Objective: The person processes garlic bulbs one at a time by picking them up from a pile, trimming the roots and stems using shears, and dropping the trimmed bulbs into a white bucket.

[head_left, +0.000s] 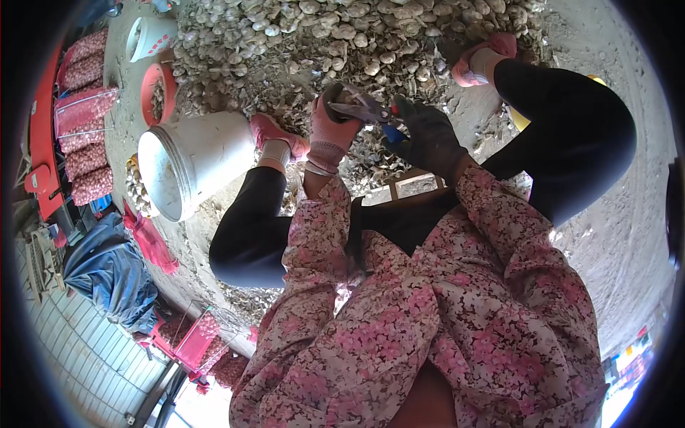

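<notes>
My right hand (pixel 432 137), in a dark glove, is closed round the red and blue handles of a pair of pruning shears (pixel 367 112). The blades point left and reach my left hand (pixel 332 125). That hand wears a pink glove with a dark palm side, and its fingers are curled round what looks like a dry garlic (pixel 351 94), partly hidden by the blades and fingers. Beyond both hands spreads a large heap of garlic bulbs (pixel 335 32), with dry trimmings lying on the ground nearer to me.
A white bucket (pixel 217 153) lies on its side to the left, near my pink shoe (pixel 275 135). Behind it are a red tub (pixel 170 93) and another white bucket (pixel 153 37). Filled red net sacks (pixel 89 146) are stacked at far left, above a blue tarp (pixel 110 264).
</notes>
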Demonstrator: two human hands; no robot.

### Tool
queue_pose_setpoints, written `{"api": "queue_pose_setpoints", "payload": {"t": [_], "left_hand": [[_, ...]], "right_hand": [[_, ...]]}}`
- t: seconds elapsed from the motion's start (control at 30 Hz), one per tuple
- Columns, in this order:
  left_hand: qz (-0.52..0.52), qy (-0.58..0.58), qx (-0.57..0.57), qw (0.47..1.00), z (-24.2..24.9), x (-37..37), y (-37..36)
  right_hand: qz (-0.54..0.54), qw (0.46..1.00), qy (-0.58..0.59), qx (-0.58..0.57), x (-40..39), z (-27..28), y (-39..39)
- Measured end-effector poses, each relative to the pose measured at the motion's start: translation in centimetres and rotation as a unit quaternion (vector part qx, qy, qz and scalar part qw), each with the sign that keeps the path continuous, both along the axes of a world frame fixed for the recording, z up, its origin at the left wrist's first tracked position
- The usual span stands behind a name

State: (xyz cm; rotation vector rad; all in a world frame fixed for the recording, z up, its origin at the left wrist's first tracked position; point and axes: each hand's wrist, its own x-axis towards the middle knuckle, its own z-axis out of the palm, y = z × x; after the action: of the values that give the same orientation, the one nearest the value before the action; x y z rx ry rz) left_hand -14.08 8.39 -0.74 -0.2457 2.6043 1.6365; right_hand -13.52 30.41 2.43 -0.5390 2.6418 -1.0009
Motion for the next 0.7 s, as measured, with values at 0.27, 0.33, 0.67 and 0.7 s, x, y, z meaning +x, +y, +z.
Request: {"api": "queue_pose_setpoints", "payload": {"t": [0.27, 0.33, 0.67, 0.7], "left_hand": [[-0.059, -0.004, -0.159, 0.986, -7.6, 0.8, -3.2], [-0.148, 0.088, -0.262, 0.949, -10.3, 0.6, -4.9], [-0.028, -0.201, -0.245, 0.948, -19.0, -17.9, -9.4], [-0.03, -0.202, -0.243, 0.948, -19.0, -18.7, -8.4]], "right_hand": [[-0.221, 0.726, -0.519, -0.393, 0.0, -1.6, -1.8], [-0.231, 0.75, -0.487, -0.384, -0.2, -3.8, -1.7], [-0.238, 0.857, -0.395, -0.23, -2.1, -4.7, -1.5], [-0.241, 0.856, -0.396, -0.229, -1.8, -5.0, -1.5]]}}
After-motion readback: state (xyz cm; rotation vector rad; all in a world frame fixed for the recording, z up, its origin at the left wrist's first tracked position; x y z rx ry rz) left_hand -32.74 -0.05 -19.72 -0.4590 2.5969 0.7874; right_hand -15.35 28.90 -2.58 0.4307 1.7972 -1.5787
